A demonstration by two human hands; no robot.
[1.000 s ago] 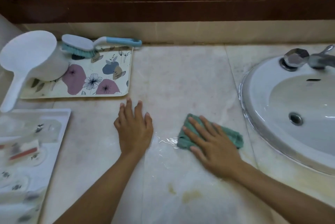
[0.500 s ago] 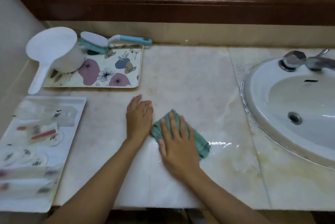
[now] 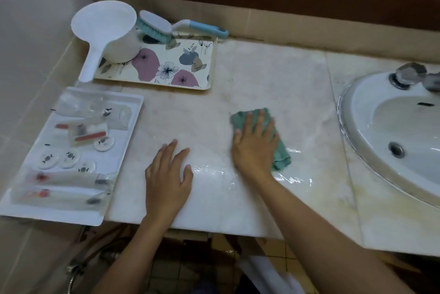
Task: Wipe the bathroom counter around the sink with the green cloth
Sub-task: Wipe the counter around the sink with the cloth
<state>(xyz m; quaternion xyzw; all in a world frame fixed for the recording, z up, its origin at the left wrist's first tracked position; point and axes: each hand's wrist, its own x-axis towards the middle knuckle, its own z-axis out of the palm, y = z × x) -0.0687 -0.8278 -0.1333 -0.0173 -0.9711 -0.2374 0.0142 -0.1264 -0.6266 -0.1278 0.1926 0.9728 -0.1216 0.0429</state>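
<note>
The green cloth (image 3: 281, 153) lies bunched flat on the pale marble counter (image 3: 273, 79), left of the white sink (image 3: 357, 132). My right hand (image 3: 253, 143) presses down on the cloth with straight, spread fingers and covers most of it. My left hand (image 3: 167, 174) rests flat on the bare counter near the front edge, fingers straight, holding nothing. A wet, shiny streak runs across the marble between and below the two hands.
A floral tray (image 3: 190, 72) at the back left carries a white scoop (image 3: 104, 32) and a blue brush (image 3: 166, 26). A white tray (image 3: 119, 151) of toiletries sits at the left front edge. The chrome tap (image 3: 412, 76) stands behind the sink.
My right hand has slid the cloth away from my left hand, to the right and toward the back. My left hand stays flat on the counter. The camera has tilted further down.
</note>
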